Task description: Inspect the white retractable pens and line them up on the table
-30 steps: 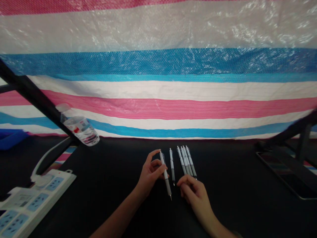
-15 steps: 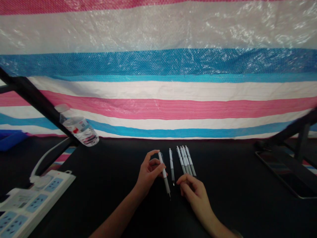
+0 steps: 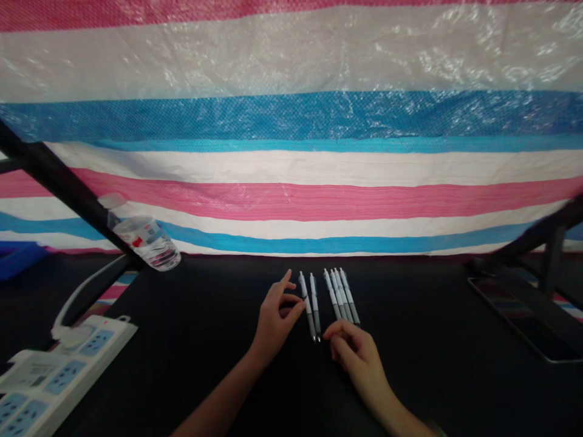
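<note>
My left hand point(image 3: 274, 321) is at a white pen point(image 3: 306, 295) with a grey grip, its thumb and a finger pinched at the barrel while the index finger sticks up off it. That pen lies on the black table, close beside a second white pen point(image 3: 314, 295), both tips toward me. To their right, several more matching pens point(image 3: 338, 294) lie side by side in a tight row. My right hand point(image 3: 357, 351) rests just below that row with fingers loosely bent and apart. Nothing shows in it; its index fingertip is near the second pen's tip.
A white power strip point(image 3: 68, 370) with a plugged-in cable lies at left. Behind it, a water bottle point(image 3: 150, 243) leans by a black frame bar point(image 3: 64, 182). A phone point(image 3: 514, 318) lies at right. A striped plastic sheet point(image 3: 291, 200) hangs behind the black table point(image 3: 204, 303).
My left hand has set its pen down beside the second pen, moving it away from me, and lifted its index finger from the pen's top. My right hand has stayed nearly still.
</note>
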Available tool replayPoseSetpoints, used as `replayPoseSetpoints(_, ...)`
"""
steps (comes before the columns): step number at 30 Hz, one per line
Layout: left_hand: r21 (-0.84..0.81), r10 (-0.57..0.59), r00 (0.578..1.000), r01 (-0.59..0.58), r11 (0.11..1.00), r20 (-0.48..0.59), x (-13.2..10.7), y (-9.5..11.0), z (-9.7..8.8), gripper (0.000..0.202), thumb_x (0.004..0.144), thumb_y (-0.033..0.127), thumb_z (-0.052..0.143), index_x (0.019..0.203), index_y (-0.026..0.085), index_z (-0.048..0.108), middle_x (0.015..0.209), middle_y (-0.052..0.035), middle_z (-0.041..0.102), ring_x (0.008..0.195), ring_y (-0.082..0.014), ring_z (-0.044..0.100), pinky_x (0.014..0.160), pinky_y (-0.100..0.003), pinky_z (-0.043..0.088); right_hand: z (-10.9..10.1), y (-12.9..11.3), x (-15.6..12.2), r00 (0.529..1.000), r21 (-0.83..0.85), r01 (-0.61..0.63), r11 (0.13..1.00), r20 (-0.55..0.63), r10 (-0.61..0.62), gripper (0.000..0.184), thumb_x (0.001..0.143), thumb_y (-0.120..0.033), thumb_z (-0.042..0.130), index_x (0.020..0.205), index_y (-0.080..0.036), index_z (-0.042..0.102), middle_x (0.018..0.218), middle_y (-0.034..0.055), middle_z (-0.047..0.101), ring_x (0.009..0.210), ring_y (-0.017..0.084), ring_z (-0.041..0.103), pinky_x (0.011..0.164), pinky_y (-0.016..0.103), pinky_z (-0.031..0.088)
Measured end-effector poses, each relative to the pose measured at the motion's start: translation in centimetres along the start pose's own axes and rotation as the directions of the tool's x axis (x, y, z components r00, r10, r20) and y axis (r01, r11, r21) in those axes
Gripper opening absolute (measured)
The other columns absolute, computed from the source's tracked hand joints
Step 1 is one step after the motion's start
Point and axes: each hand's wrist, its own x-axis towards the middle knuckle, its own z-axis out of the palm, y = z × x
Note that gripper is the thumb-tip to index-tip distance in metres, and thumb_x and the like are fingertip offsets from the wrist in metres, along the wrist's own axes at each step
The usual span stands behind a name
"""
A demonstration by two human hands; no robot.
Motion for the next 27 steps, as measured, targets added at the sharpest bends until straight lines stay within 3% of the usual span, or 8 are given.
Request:
replayPoseSetpoints(3, 0.059, 0.071, 0.997, -0.074, 0.996, 0.043, -0.2, 0.3, 0.0, 0.061, 0.086, 0.021, 0.065, 0.144, 0.029, 0.046, 0.121, -0.0081, 0.058, 0.095, -0.0193, 0.068, 0.077, -0.035, 0.062, -0.2, 0.0, 0.0, 1.0, -0.003, 0.025, 1.0, 0.006, -0.025, 0.023, 0.082, -0.034, 0.052, 0.079, -0.016, 0.066, 0.054, -0.0039, 0.051, 0.047, 0.012, 0.042, 0.048, 0.025, 0.028)
replayPoseSetpoints(5, 0.148, 0.147, 0.979, -0.168, 0.975, 0.143, -0.4, 0.7, -0.1, 0.06, 0.084, 0.018, 0.067, 0.14, 0.028, 0.051, 0.12, -0.0086, 0.06, 0.099, -0.021, 0.066, 0.086, -0.039, 0.06, -0.5, -0.1, 0.1, 0.998, -0.032, 0.066, 0.997, 0.004, -0.066, 0.023, 0.085, -0.034, 0.052, 0.081, -0.017, 0.066, 0.055, -0.004, 0.052, 0.048, 0.012, 0.043, 0.049, 0.025, 0.03)
replayPoseSetpoints(10, 0.32, 0.256, 0.858, -0.419, 0.85, 0.445, -0.9, 1.6, -0.1, 0.066, 0.072, 0.027, 0.084, 0.133, 0.029, 0.061, 0.128, -0.0117, 0.061, 0.117, -0.0306, 0.056, 0.1, -0.049, 0.05, -2.1, -1.3, 0.6, 0.972, -0.287, 0.236, 0.928, 0.054, -0.231, 0.02, 0.09, -0.025, 0.047, 0.087, -0.018, 0.065, 0.065, -0.0005, 0.059, 0.058, 0.015, 0.054, 0.056, 0.026, 0.04)
replayPoseSetpoints(13, 0.365, 0.252, 0.817, -0.478, 0.799, 0.519, -1.1, 1.5, 0.0, 0.06, 0.068, 0.03, 0.088, 0.124, 0.028, 0.067, 0.127, -0.0121, 0.061, 0.115, -0.0318, 0.054, 0.095, -0.049, 0.051, -3.1, -1.9, 1.0, 0.919, -0.578, 0.383, 0.721, 0.159, -0.36, 0.021, 0.086, -0.013, 0.047, 0.095, -0.019, 0.065, 0.087, 0.0057, 0.067, 0.079, 0.021, 0.061, 0.069, 0.031, 0.048)
replayPoseSetpoints(16, 0.403, 0.245, 0.829, -0.475, 0.782, 0.502, -1.1, 1.1, 0.1, 0.046, 0.071, 0.019, 0.086, 0.114, 0.026, 0.072, 0.122, -0.0105, 0.063, 0.11, -0.0289, 0.056, 0.092, -0.046, 0.052, -3.7, -1.8, 1.4, 0.863, -0.756, 0.477, 0.448, 0.306, -0.403, 0.042, 0.079, -0.004, 0.05, 0.115, -0.02, 0.063, 0.11, 0.0099, 0.066, 0.104, 0.026, 0.058, 0.087, 0.039, 0.049)
replayPoseSetpoints(19, 0.422, 0.251, 0.842, -0.471, 0.775, 0.478, -0.9, 0.8, 0.1, 0.042, 0.071, 0.014, 0.084, 0.111, 0.024, 0.072, 0.116, -0.0093, 0.065, 0.104, -0.0266, 0.058, 0.09, -0.042, 0.052, -3.9, -1.1, 1.6, 0.834, -0.811, 0.519, 0.271, 0.409, -0.371, 0.055, 0.077, 0.0, 0.052, 0.127, -0.02, 0.059, 0.127, 0.0109, 0.063, 0.117, 0.03, 0.053, 0.099, 0.045, 0.045)
replayPoseSetpoints(23, 0.429, 0.261, 0.836, -0.485, 0.762, 0.482, -0.9, 0.7, 0.2, 0.041, 0.071, 0.016, 0.085, 0.109, 0.021, 0.072, 0.111, -0.0098, 0.065, 0.1, -0.0265, 0.06, 0.087, -0.041, 0.053, -3.7, -0.7, 1.4, 0.814, -0.813, 0.548, 0.198, 0.464, -0.35, 0.058, 0.075, -0.002, 0.055, 0.13, -0.02, 0.058, 0.134, 0.0104, 0.061, 0.123, 0.032, 0.051, 0.104, 0.05, 0.04)
replayPoseSetpoints(27, 0.438, 0.267, 0.835, -0.493, 0.752, 0.481, -1.1, 0.6, 0.2, 0.039, 0.073, 0.017, 0.084, 0.11, 0.02, 0.071, 0.11, -0.0102, 0.066, 0.101, -0.0266, 0.061, 0.088, -0.041, 0.053, -3.4, -0.9, 1.1, 0.794, -0.803, 0.575, 0.157, 0.5, -0.346, 0.05, 0.077, -0.005, 0.062, 0.124, -0.02, 0.061, 0.126, 0.0104, 0.065, 0.118, 0.033, 0.053, 0.101, 0.051, 0.04)
